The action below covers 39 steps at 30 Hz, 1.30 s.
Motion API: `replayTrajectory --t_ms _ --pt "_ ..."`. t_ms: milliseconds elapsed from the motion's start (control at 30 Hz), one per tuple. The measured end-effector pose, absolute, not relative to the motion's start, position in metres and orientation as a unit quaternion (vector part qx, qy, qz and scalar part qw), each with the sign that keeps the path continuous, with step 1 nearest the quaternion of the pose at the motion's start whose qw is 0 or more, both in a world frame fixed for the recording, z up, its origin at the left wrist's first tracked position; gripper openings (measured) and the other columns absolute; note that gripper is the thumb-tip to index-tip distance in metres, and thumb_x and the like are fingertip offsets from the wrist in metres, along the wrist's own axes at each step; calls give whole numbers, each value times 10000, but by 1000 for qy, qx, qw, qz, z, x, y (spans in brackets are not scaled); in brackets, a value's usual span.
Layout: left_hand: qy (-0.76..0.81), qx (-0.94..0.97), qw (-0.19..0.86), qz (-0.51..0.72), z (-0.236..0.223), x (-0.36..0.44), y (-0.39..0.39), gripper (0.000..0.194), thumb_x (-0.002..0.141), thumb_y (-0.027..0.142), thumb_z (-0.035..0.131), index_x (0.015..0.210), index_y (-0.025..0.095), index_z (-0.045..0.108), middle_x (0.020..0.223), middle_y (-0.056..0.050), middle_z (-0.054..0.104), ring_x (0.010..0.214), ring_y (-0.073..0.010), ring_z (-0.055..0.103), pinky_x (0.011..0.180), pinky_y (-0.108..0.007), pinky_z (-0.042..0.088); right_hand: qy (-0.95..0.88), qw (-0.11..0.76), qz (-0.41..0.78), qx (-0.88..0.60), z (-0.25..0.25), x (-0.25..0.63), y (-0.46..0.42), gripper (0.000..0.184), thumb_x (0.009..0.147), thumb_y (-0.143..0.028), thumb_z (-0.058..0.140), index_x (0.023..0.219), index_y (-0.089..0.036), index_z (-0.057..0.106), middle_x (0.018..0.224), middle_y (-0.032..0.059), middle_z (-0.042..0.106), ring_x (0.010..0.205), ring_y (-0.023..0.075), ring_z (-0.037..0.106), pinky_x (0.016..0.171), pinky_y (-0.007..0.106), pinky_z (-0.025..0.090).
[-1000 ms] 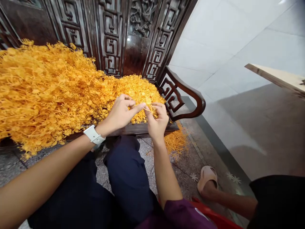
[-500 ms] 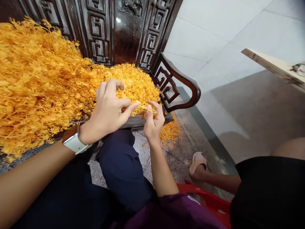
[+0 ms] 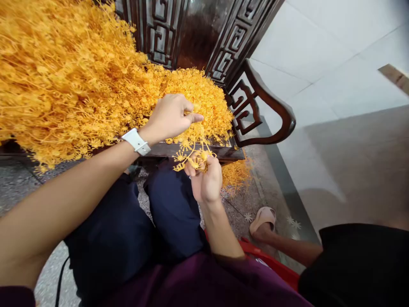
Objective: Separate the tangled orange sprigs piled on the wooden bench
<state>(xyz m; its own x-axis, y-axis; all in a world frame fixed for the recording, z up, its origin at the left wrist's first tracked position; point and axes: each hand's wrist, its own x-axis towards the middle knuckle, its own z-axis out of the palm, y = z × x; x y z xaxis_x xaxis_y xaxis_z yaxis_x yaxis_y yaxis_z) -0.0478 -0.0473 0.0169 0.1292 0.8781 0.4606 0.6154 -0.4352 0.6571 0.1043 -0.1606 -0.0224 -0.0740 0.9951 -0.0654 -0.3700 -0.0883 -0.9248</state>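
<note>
A large heap of orange feathery dried sprigs (image 3: 70, 72) fills the upper left of the view, piled on a dark wooden bench. My left hand (image 3: 169, 117), with a white watch (image 3: 136, 141) on the wrist, pinches into the heap near its front. My right hand (image 3: 207, 181) is below it, fingers closed on a small tangled orange sprig (image 3: 194, 157). That sprig hangs out past the bench edge. A thin stem seems to rise from it towards my left thumb, though the heap makes this hard to follow.
The carved dark wood bench has a curved armrest (image 3: 265, 102) to the right of the heap. Orange bits lie on the speckled floor (image 3: 234, 175). A nearby person's foot in a pink slipper (image 3: 262, 221) rests beside a red plastic stool (image 3: 268, 266). My navy-trousered knees (image 3: 172, 204) lie below my hands.
My right hand has drawn a tangled sprig down and out of the heap, and my left hand has moved up and further into it. The view has also shifted slightly.
</note>
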Motion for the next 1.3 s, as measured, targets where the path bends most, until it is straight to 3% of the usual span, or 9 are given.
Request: replayTrajectory --t_ms 100,267,533,867,1033,1067,1100,1200,1300 --pt "524 740 140 399 12 -42 -41 619 901 430 780 505 193 366 565 -10 405 619 -167 487 691 -372 356 -361 557 640 -386 -24 104 -167 392 916 -372 539 619 -226 329 587 -31 359 503 102 329 549 285 365" --pt "486 739 161 437 0 -38 -33 492 897 391 775 555 184 487 639 -60 522 817 -243 619 760 -396 400 -348 527 668 -394 -28 108 -173 461 915 -404 579 642 -226 253 593 -55 295 500 85 254 522 260 283" --pt "492 725 148 458 -5 -29 -31 509 904 448 781 580 171 504 773 -101 565 993 -295 635 786 -406 418 -318 480 742 -344 -27 124 -175 533 878 -397 615 590 -218 203 552 -68 245 488 65 124 469 223 160" --pt "537 712 109 439 5 -14 -29 637 939 517 747 544 199 362 668 -29 423 720 -165 474 672 -368 271 -294 448 786 -307 -24 136 -177 500 879 -381 584 599 -212 206 587 -69 229 476 65 95 432 220 124" --pt "665 547 117 495 15 -61 0 569 1114 431 488 628 214 287 657 22 213 685 -110 214 647 -367 137 -456 408 758 -226 -45 133 -229 416 917 -320 599 562 -201 419 559 -26 396 486 95 346 472 258 268" --pt "677 530 81 505 13 -73 3 585 1089 401 560 624 213 259 645 28 202 667 -113 191 649 -375 118 -519 374 740 -208 -48 133 -239 400 933 -301 605 580 -199 446 587 -19 429 513 99 376 499 264 299" --pt "690 508 62 512 10 -84 4 610 1050 371 634 599 211 255 620 34 209 651 -116 198 648 -379 120 -575 335 722 -187 -49 133 -245 388 935 -276 622 600 -200 442 615 -20 440 537 98 391 528 265 328" --pt "675 520 131 507 -9 -102 0 572 1035 398 579 573 213 298 568 32 241 585 -128 257 613 -370 161 -697 214 680 -77 -36 138 -236 329 925 -201 664 683 -215 441 680 -22 495 593 94 481 597 232 420" --pt "654 542 161 502 -24 -98 -7 522 1001 482 550 586 207 394 542 32 294 553 -133 314 584 -349 190 -752 65 645 117 3 151 -191 128 946 -171 645 839 -196 579 827 52 669 745 119 670 705 190 519"
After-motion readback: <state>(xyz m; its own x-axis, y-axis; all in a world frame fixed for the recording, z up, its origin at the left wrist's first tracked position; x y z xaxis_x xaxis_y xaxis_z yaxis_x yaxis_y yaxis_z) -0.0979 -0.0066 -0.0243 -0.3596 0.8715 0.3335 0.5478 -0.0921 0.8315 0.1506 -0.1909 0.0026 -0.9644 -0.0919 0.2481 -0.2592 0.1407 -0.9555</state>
